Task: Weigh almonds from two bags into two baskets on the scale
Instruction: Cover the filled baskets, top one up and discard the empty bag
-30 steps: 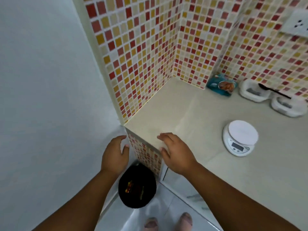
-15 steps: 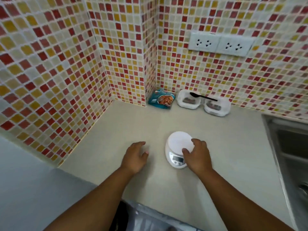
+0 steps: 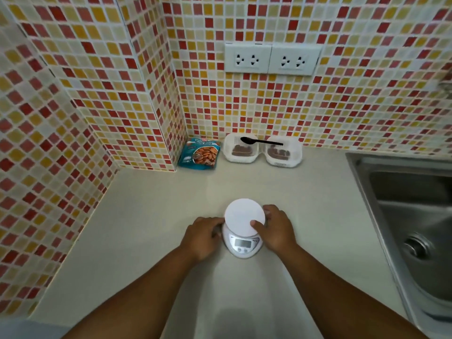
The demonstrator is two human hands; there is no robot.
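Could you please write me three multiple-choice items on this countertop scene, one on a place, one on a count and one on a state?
1. Where does the black spoon lie?
A. across the two white baskets
B. on the scale
C. in the sink

2. How many almond bags show?
A. one
B. two
C. three

3. What is on the platform of the scale?
A. a basket
B. almonds
C. only a thumb

Answers: 1 A, it bridges both rims by the wall. 2 A, one teal bag stands in the corner. 3 C, the left hand and right hand grip its sides and the right thumb rests on its white top.
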